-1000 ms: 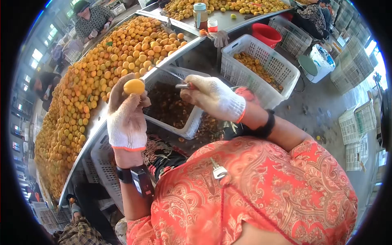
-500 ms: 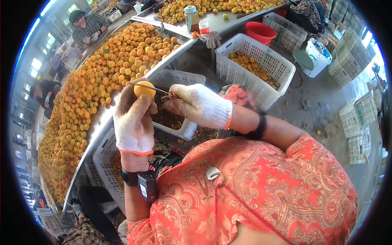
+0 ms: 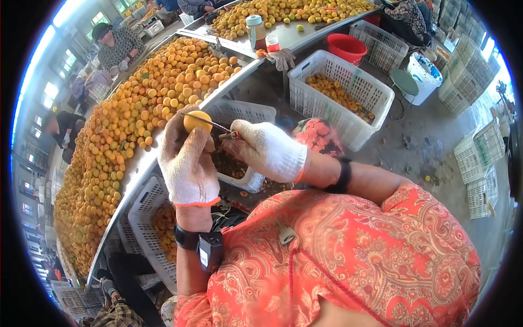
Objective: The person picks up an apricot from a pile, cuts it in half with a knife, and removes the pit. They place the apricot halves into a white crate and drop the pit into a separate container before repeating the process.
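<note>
An orange-yellow apricot point(image 3: 198, 121) is held between the fingers of my gloved left hand point(image 3: 189, 158). My gloved right hand point(image 3: 267, 147) is closed round the handle of a thin knife point(image 3: 217, 126), whose blade lies across the fruit. Below the hands, a white crate point(image 3: 251, 179) holds dark, small pieces that I cannot make out well. A large heap of apricots point(image 3: 131, 117) covers the metal table beyond my left hand.
A white crate point(image 3: 359, 122) of apricot pieces and a red basin point(image 3: 346, 47) stand at the upper right. Another crate point(image 3: 143, 218) is below the table edge. A bottle point(image 3: 255, 31) stands on the table. A person point(image 3: 117, 46) sits at upper left.
Both hands have shifted slightly right and down in view. The knife blade now crosses the apricot at a steeper slant, and the fruit's position between the fingers has changed little.
</note>
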### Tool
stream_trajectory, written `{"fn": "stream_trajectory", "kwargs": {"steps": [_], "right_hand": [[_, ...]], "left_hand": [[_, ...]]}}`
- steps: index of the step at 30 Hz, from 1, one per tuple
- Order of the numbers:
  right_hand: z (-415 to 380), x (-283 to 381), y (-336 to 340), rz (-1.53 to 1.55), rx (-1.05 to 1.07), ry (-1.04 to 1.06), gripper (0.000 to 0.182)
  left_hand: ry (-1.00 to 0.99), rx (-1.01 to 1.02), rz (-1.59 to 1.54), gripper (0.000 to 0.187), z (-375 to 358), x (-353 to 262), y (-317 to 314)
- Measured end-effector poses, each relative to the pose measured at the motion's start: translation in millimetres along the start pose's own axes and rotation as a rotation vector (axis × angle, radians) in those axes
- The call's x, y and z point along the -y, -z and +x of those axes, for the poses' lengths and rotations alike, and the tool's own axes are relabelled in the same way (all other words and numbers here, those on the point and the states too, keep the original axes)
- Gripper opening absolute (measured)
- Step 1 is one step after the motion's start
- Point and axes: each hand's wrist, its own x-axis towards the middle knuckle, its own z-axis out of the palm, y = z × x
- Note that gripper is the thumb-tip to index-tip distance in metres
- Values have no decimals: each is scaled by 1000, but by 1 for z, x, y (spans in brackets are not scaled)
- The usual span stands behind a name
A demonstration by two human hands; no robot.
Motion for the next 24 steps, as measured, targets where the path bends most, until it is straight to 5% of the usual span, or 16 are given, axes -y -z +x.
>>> {"fn": "stream_trajectory", "kwargs": {"steps": [20,22,24], "right_hand": [[-1,15,5,133,19,-150,15],[-3,11,-1,117,-3,-118,18],[-3,12,-1,91,-16,-149,46]], "left_hand": [[-25,47,-117,32,5,24,-17],[62,38,-203,33,3,25,-16],[149,-7,-282,32,4,31,-15]]}}
